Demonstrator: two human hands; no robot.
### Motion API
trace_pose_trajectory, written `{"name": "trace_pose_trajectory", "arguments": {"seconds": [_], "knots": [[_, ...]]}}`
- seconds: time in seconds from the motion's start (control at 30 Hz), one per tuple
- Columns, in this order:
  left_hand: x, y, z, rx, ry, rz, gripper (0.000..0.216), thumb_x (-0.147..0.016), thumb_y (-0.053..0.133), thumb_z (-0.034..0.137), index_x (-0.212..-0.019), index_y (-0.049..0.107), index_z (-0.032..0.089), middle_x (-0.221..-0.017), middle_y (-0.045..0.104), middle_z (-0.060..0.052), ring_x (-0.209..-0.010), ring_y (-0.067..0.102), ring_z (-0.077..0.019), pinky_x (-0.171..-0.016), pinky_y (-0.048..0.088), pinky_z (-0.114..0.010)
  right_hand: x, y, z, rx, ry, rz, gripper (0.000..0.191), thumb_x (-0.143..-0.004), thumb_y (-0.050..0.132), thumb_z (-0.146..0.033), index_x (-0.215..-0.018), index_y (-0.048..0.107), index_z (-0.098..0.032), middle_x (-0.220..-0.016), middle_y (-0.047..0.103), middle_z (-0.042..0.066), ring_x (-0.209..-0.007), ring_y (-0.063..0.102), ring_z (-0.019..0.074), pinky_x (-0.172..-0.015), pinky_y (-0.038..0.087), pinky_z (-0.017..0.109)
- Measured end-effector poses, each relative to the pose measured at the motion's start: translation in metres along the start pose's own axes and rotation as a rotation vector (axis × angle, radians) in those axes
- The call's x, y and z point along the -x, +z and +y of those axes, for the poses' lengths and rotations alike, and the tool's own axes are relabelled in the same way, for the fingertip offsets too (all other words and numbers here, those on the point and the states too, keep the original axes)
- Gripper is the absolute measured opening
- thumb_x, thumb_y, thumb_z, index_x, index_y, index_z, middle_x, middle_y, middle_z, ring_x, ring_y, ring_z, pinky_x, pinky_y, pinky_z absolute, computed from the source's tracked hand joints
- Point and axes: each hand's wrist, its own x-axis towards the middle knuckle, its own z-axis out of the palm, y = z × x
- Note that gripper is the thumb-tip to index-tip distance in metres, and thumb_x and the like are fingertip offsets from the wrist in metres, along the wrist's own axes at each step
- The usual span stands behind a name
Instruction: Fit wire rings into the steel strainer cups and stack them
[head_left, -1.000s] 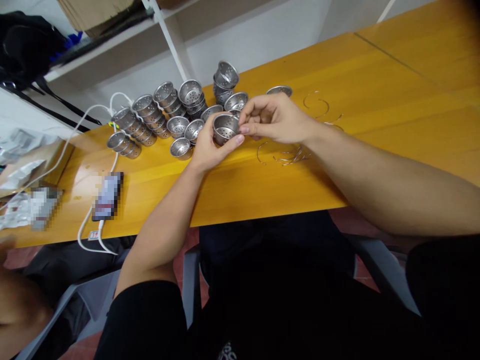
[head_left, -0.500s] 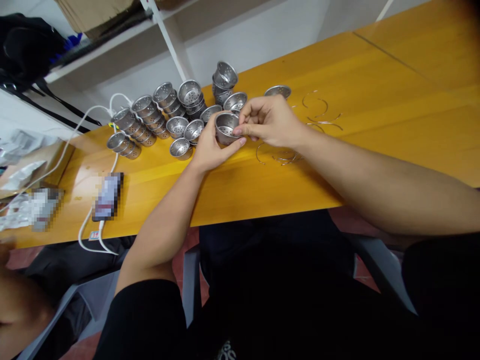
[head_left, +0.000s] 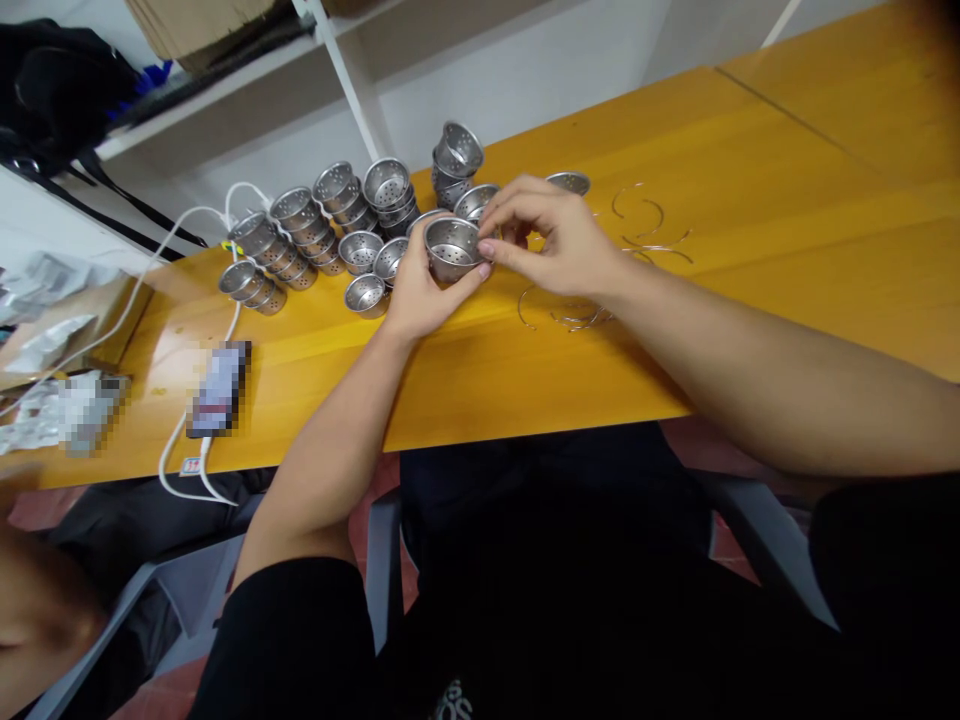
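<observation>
My left hand point(head_left: 418, 292) cups a perforated metal strainer basket point(head_left: 451, 258) from its left side, thumb along the near wall. The basket is tilted so its open top faces me. At its right rim, my right hand point(head_left: 561, 238) is closed, thumb and bent forefinger pinching the edge; whether a thin wire is also between them I cannot make out. Just behind the held basket stand loose strainer baskets point(head_left: 361, 252), partly hidden by my left hand. To the right of my right hand lie several thin curved metal wires point(head_left: 660, 247) on the table.
Stacks of strainer baskets point(head_left: 300, 225) line the back left of the wooden table point(head_left: 480, 390). A flat perforated piece point(head_left: 571, 182) lies behind my right hand. A phone point(head_left: 219, 390) with a white cable point(head_left: 162, 465) sits left. Another person's arm point(head_left: 45, 590) is at lower left.
The held basket has shifted slightly left and up, and its open top turns more toward me. My right fingers have changed their hold at the right rim. The whole view has moved slightly.
</observation>
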Motion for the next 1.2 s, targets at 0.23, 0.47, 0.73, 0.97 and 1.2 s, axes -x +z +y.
{"name": "trace_pose_trajectory", "arguments": {"seconds": [0.23,0.47,0.73,0.97,1.2], "knots": [[0.002,0.001,-0.009,-0.003,0.023,-0.034,0.107,-0.103,0.087,0.098,-0.183,0.047,0.039,-0.174,0.072,-0.015,-0.165,0.078,-0.0406,-0.149,0.06,-0.066,0.0,0.007,0.008,0.065,-0.089,-0.132,0.054,-0.104,0.104,-0.086,-0.112,0.094,-0.034,-0.143,0.081,0.015,-0.149,0.075,0.0476,-0.126,0.07,0.064],[0.003,-0.001,-0.011,-0.013,0.021,-0.05,0.116,-0.098,0.08,0.11,-0.186,0.043,0.044,-0.172,0.073,-0.013,-0.167,0.078,-0.0412,-0.148,0.061,-0.063,0.006,0.006,0.011,0.195,-0.168,-0.244,0.075,-0.114,0.078,-0.102,-0.146,0.094,-0.036,-0.168,0.076,0.017,-0.165,0.067,0.0508,-0.147,0.052,0.077],[-0.009,-0.056,-0.018,-0.181,-0.136,0.274,0.106,-0.09,0.092,0.108,-0.167,0.064,0.04,-0.175,0.068,-0.013,-0.183,0.061,-0.046,-0.163,0.044,-0.071,-0.006,-0.037,0.002,0.439,0.045,0.224,0.087,-0.125,0.036,-0.102,-0.141,0.088,-0.035,-0.149,0.083,0.02,-0.148,0.07,0.0438,-0.139,0.058,0.063],[-0.006,-0.087,-0.038,-0.245,-0.323,0.408,0.103,-0.099,0.083,0.11,-0.167,0.059,0.036,-0.182,0.073,-0.012,-0.184,0.063,-0.0357,-0.158,0.05,-0.068,-0.018,-0.062,0.013,0.723,0.428,0.149,0.086,-0.135,0.016,-0.075,-0.166,0.077,-0.022,-0.174,0.071,0.027,-0.145,0.066,0.0414,-0.127,0.057,0.049],[-0.006,-0.09,-0.05,-0.245,-0.381,0.299,0.09,-0.097,0.106,0.074,-0.166,0.064,0.035,-0.176,0.072,-0.014,-0.185,0.062,-0.0441,-0.166,0.041,-0.071,-0.021,-0.052,0.008,0.729,0.502,0.107,0.074,-0.141,0.026,-0.067,-0.162,0.075,-0.016,-0.173,0.069,0.029,-0.147,0.066,0.0373,-0.124,0.053,0.04]]}}
